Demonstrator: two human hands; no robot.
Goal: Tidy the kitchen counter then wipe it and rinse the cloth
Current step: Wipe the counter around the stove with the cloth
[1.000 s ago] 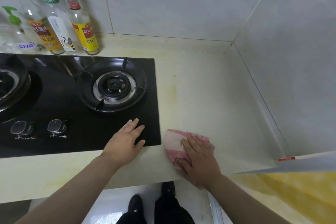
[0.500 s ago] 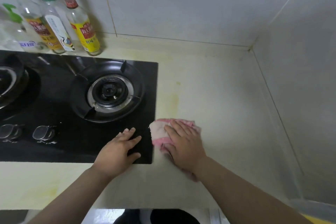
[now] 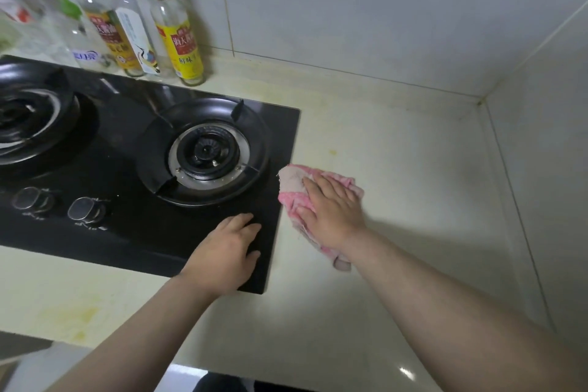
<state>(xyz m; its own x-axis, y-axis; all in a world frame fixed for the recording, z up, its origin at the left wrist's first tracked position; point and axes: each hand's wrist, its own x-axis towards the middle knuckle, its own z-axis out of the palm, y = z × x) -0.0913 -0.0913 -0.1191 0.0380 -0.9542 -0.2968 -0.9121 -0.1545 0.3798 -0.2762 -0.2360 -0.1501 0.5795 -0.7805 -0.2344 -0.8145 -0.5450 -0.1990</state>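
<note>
Cloth (image 3: 294, 181) has slid back along the hob (image 3: 127, 232), right grip (image 3: 331, 212) pressing flat.

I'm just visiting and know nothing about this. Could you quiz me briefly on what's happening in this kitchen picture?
1. True or false: the right hand presses flat on the pink cloth.
2. Where does the left hand rest? A) on a knob B) on the black hob, at its front right corner C) on a bottle
3. Fill in: the cloth lies mostly on the cream ___.
Key: 1 true; 2 B; 3 counter.
</note>
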